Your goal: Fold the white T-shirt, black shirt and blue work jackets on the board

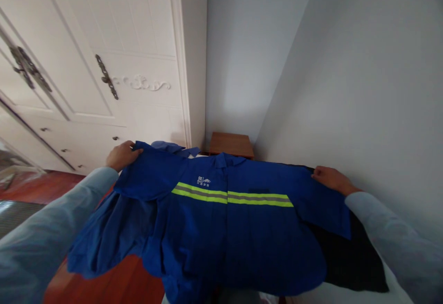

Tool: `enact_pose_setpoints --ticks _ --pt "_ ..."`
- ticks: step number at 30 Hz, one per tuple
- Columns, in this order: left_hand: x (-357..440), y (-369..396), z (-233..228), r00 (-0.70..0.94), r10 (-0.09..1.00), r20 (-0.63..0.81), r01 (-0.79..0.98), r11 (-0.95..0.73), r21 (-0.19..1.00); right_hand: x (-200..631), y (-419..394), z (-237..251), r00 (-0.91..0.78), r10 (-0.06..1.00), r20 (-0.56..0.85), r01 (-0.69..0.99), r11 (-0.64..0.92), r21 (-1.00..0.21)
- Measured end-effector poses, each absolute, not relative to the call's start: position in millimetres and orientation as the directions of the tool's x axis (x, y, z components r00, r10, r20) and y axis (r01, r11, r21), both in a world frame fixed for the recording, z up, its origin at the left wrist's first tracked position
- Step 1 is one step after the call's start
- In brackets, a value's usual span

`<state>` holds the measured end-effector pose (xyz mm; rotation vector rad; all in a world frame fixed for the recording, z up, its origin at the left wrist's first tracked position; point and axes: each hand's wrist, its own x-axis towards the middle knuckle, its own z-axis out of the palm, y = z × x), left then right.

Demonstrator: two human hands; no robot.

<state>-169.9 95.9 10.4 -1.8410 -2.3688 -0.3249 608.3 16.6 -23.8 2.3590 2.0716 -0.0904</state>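
Both arms out wide, and the blue jacket (221, 221) is stretched between them, front facing the camera, yellow-and-grey stripe (231, 196) running level across the chest. Left hand (121, 155) is closed on the shoulder at that side, fingers curled into the cloth. Right hand (330, 178) is at the far shoulder, fingers lying along the edge; it looks pinched on the fabric, though the grip itself is hard to make out. The right half of the jacket rests over a dark cloth (349, 258) by the wall, while the left sleeve (104, 239) hangs loose over the red floor (114, 285). White wardrobe (104, 64) behind, small wooden stand (231, 144) in the corner. This reads as the spreading step: the garment is held up by its shoulders to square it. Next move, by my reckoning, wants both shoulders kept level and that dangling sleeve brought onto the surface so nothing drags
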Motion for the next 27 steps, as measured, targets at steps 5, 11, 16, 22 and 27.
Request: enact_pose_setpoints --ticks 5,11,16,22,27 --pt "-113 85 12 -0.048 0.940 0.339 0.987 0.096 -0.127 536 46 -39 -0.100 0.995 0.004 0.993 0.100 -0.058" --pt "-1 92 -35 0.500 0.848 0.172 0.866 -0.491 -0.096 401 103 -60 -0.393 0.919 0.042 0.896 0.392 -0.206" --pt "66 103 -100 0.576 0.802 0.161 0.806 -0.590 0.054 346 144 -81 -0.400 0.917 -0.009 0.914 0.397 -0.086" --pt "71 109 -144 0.469 0.868 0.163 0.860 -0.491 0.138 353 162 -89 -0.385 0.922 -0.050 0.923 0.386 0.004" --pt "68 108 -148 0.450 0.867 0.213 0.856 -0.487 0.175 377 153 -91 -0.534 0.845 -0.005 0.845 0.534 0.006"
